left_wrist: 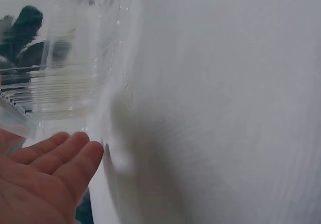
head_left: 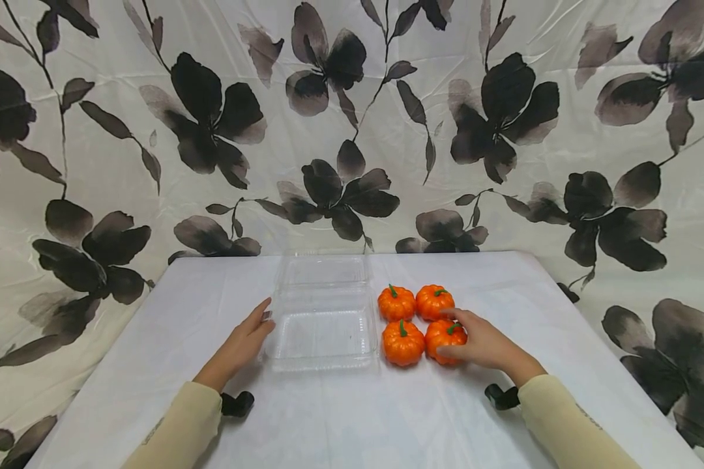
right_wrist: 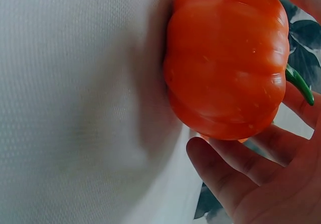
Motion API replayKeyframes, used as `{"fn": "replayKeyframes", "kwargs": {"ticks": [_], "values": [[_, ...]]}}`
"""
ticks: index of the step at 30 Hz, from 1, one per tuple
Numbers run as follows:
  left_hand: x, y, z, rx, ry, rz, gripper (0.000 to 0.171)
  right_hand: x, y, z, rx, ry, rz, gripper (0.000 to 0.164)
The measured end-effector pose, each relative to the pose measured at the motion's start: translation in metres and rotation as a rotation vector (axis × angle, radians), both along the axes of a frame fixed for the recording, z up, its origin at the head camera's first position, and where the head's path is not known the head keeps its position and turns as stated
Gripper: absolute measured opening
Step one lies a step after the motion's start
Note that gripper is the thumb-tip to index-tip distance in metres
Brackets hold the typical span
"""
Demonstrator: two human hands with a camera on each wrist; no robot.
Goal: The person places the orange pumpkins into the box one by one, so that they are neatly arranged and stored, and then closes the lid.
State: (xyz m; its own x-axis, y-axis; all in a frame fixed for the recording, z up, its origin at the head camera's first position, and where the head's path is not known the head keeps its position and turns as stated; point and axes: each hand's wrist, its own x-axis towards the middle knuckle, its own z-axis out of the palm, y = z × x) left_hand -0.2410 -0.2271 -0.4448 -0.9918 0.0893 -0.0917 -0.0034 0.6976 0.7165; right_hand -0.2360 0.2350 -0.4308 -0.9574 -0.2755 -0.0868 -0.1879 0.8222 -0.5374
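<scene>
A clear plastic clamshell box lies open on the table, its lid folded back. At its left side is my left hand, fingers extended near the rim; in the left wrist view the fingers are nearly straight, and whether they touch the plastic is unclear. My right hand spans the front right orange pumpkin, thumb in front and fingers behind. In the right wrist view this pumpkin rests on the table between thumb and spread, fairly straight fingers. Firm contact cannot be made out.
Three more orange pumpkins with green stems sit close by: front left, back left and back right. They stand just right of the box. A white cloth covers the table; a floral curtain hangs behind it.
</scene>
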Motion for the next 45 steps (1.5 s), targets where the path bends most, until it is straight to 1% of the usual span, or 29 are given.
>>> {"fn": "replayKeyframes", "kwargs": {"ticks": [6, 10, 15, 22, 31, 37, 45], "values": [[0.0, 0.001, -0.006, 0.095, 0.005, -0.013, 0.062, 0.002, -0.002, -0.002, -0.01, -0.011, -0.01, 0.088], [0.002, 0.002, -0.006, 0.13, 0.024, -0.012, 0.06, 0.002, -0.002, -0.002, -0.003, -0.003, -0.002, 0.086], [0.004, 0.004, -0.006, 0.116, 0.046, 0.0, 0.059, 0.002, -0.002, -0.001, 0.0, 0.011, 0.004, 0.083], [0.005, 0.004, -0.008, 0.162, 0.063, 0.004, 0.058, 0.002, -0.001, 0.003, -0.006, 0.039, -0.017, 0.085], [0.005, 0.003, -0.007, 0.173, 0.07, -0.017, 0.058, -0.003, -0.003, 0.019, -0.028, 0.123, 0.024, 0.075], [0.004, 0.002, -0.005, 0.171, 0.044, -0.008, 0.059, -0.005, -0.009, 0.028, -0.049, 0.133, 0.04, 0.076], [0.004, 0.002, -0.006, 0.19, 0.052, -0.011, 0.058, -0.008, -0.016, 0.036, -0.075, 0.125, 0.038, 0.081]]}}
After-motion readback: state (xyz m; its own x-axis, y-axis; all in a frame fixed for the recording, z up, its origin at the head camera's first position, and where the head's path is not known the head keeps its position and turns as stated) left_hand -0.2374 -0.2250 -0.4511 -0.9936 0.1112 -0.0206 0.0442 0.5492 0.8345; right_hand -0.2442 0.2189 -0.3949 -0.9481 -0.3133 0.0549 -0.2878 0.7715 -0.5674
